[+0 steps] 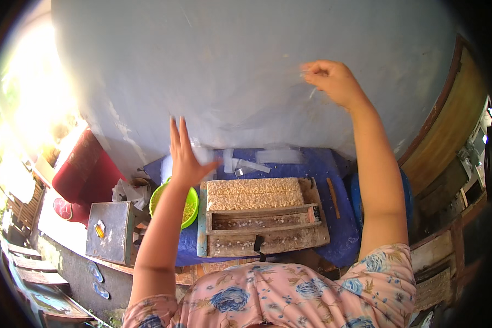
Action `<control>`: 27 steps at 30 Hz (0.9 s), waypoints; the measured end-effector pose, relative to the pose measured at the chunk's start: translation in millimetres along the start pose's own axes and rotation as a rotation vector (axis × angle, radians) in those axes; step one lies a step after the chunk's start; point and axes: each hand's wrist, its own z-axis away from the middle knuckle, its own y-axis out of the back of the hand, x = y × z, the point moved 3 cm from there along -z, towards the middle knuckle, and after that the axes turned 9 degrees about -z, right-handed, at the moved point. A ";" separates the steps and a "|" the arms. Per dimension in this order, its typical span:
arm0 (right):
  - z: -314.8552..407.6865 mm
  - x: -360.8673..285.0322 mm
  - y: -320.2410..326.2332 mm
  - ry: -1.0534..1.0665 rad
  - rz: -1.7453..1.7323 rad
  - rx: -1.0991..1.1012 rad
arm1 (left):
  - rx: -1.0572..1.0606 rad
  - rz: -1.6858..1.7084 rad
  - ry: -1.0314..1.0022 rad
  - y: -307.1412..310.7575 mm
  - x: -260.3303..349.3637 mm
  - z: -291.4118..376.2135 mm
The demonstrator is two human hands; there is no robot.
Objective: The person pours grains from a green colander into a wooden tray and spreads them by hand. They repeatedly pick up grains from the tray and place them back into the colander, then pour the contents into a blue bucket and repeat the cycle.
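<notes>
My left hand (185, 162) is raised over the back left of the blue sheet (270, 168), fingers spread and nothing in it. Higher up, in front of the grey wall, my right hand (332, 82) has its fingers curled together. Pale blurred specks show by its fingertips, and I cannot tell if it grips something thin. Before me a worn wooden board (266, 244) carries a slab of pale pressed beans (254, 193), grooved lengthwise. Nearer to me on the board lies a narrow wooden frame (266, 209) with bits of bean inside. Clear plastic pieces (279, 156) lie behind the board.
A green basin (195, 211) with yellowish beans stands left of the board, partly behind my left forearm. A wooden stick (333, 197) lies to the right, near a blue drum (406, 197). At left are a dark-topped small table (108, 242) with a lighter and a red armchair (90, 172).
</notes>
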 end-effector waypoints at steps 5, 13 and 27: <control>43.8 -15.2 40.6 -0.331 -0.132 0.121 | -0.352 0.294 0.022 -8.3 11.9 -86.4; 126.2 -27.9 -9.4 0.202 0.983 0.172 | -0.729 0.575 -0.236 -2.5 79.8 -51.9; 136.6 58.3 -46.9 -0.509 0.051 -0.403 | -1.207 0.413 0.008 17.2 20.6 -5.2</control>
